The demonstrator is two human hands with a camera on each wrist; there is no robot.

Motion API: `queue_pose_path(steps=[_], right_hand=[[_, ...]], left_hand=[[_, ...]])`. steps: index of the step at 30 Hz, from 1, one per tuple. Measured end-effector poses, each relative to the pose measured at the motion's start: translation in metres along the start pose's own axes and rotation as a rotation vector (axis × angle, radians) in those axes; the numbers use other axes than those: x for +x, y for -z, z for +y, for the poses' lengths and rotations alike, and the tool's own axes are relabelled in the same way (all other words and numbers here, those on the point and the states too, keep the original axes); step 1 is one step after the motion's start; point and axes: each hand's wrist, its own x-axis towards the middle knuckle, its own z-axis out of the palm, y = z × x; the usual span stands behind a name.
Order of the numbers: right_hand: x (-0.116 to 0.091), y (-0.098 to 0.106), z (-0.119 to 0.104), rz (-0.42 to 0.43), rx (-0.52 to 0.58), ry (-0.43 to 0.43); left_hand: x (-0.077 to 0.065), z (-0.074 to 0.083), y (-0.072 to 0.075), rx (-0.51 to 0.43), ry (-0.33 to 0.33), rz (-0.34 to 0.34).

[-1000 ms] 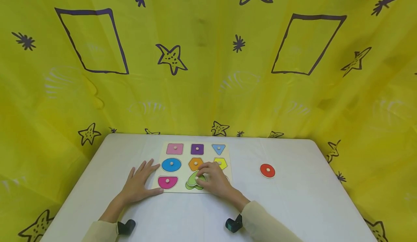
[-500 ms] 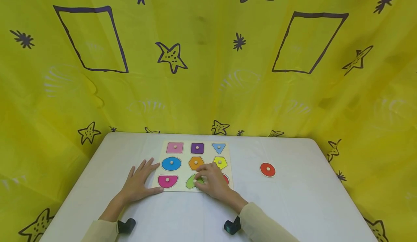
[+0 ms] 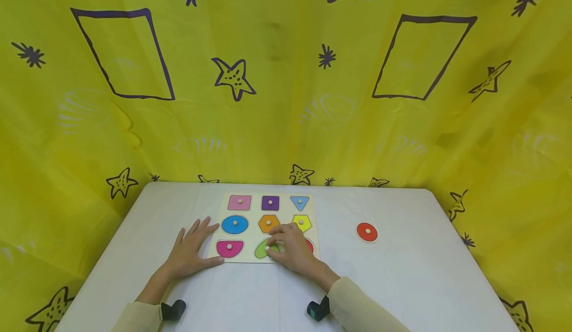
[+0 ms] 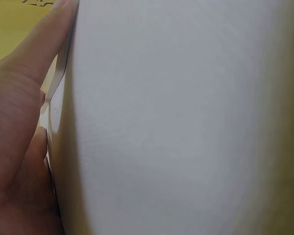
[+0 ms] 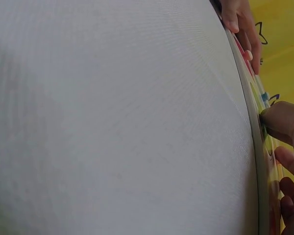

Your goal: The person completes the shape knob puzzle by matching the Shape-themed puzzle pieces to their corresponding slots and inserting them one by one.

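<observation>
A pale wooden peg puzzle board (image 3: 251,213) lies on the table, with coloured shapes in rows, each with a small knob. My left hand (image 3: 191,250) lies spread at its left side, fingers straight, with fingertips and thumb at the edge. Over the lower row, my right hand (image 3: 292,247) pinches the knob of a green puzzle piece (image 3: 261,250), which sits level in its matching recess. Part of that piece is hidden by the fingers. Just beyond the right hand, a red shape (image 3: 310,245) shows at the board's lower right corner. In the right wrist view, the thumb (image 5: 279,117) presses close on the green piece.
A red round puzzle piece (image 3: 367,232) with a knob lies on the white table (image 3: 402,272) to the right of the board. Yellow curtain (image 3: 277,123) with drawn stars hangs behind the table and along both sides. Dark wrist cameras (image 3: 174,311) stick out from the sleeves.
The green piece, tilted and out of line over its recess a second ago, has dropped flat into it. My right hand moved slightly down with it. The left hand has stayed put.
</observation>
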Motion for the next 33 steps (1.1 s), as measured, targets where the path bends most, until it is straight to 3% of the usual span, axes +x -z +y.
queue_pose_path(steps=[8, 17, 21, 27, 33], right_hand=[[0.0, 0.002, -0.001, -0.01, 0.002, 0.004], [-0.001, 0.021, 0.003, -0.116, 0.059, -0.012], [-0.004, 0.034, 0.01, -0.086, 0.09, 0.049], [-0.009, 0.054, 0.023, -0.058, 0.033, 0.075], [-0.019, 0.073, 0.04, 0.005, -0.045, -0.017]], left_hand=[[0.001, 0.001, 0.0, 0.0, 0.007, -0.002], [0.0, 0.003, 0.001, -0.011, 0.009, -0.007], [0.0, 0.004, 0.001, -0.011, 0.006, -0.002], [-0.001, 0.003, 0.0, -0.001, -0.004, 0.008], [-0.002, 0.003, 0.001, 0.006, -0.007, 0.012]])
